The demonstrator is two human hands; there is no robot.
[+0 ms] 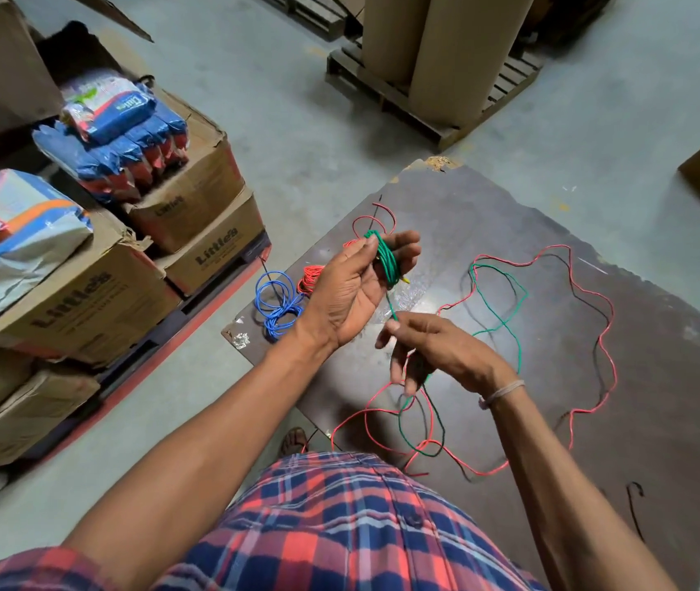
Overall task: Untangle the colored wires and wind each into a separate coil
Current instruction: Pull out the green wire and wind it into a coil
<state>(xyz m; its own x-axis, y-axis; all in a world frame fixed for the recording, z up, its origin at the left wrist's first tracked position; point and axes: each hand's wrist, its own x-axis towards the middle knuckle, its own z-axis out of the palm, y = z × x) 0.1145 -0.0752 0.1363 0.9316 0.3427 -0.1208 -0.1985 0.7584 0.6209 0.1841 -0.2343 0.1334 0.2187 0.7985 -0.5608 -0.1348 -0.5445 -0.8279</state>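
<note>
The left hand point(352, 287) is raised palm-up over the near-left part of the dark board point(638, 420), its fingers spread and wrapped round with a green coil point(386, 262) of wire, the thumb lying against the windings. From the coil a green strand runs down to the right hand point(433, 351), which pinches it between thumb and forefinger, the other fingers curled loosely below. Past that hand the green wire point(506, 313) trails off in loose loops across the middle of the board, crossing a long red wire point(595, 317) and a thin black wire point(595, 334) that wander toward the right edge and back toward the near edge, where all three tangle together. At the left edge of the board lies a blue coil point(275, 305), and just beside it a red coil point(309, 279), partly hidden by the left wrist. More red loops show beyond the raised fingers. The board lies on a grey floor point(288, 121). Left of it stand stacked cardboard boxes point(194, 194) with blue packets point(126, 142) on top.
</note>
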